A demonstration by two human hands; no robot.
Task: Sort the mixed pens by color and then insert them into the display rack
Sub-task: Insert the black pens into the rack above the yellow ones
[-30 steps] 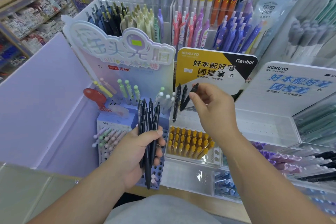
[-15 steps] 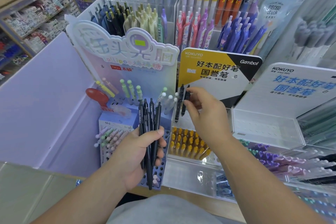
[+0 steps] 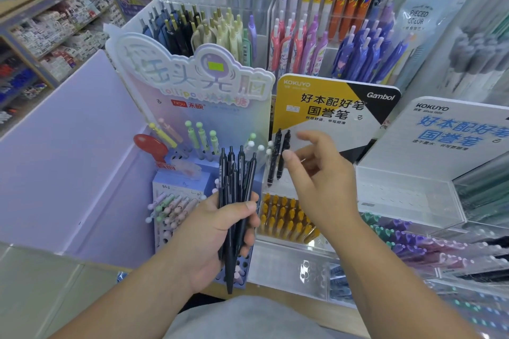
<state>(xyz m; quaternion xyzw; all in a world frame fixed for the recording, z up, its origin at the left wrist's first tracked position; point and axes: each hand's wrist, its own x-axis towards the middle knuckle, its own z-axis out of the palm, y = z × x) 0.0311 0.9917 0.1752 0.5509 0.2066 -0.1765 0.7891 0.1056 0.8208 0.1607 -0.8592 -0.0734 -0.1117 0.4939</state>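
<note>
Bright even shop light; soft blur, wide-angle bending at edges.

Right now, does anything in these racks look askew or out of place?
The two black pens lean slightly in the clear rack below the yellow sign. In the lilac rack to their left, a yellow pen tilts sharply left while the green pens beside it stand straighter. Nothing looks spilled or broken.

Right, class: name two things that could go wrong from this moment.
The left hand grips a fanned bundle of black pens; one might slip out. The open right hand hovers close to two leaning pens in the rack, so a careless move could knock them over.
</note>
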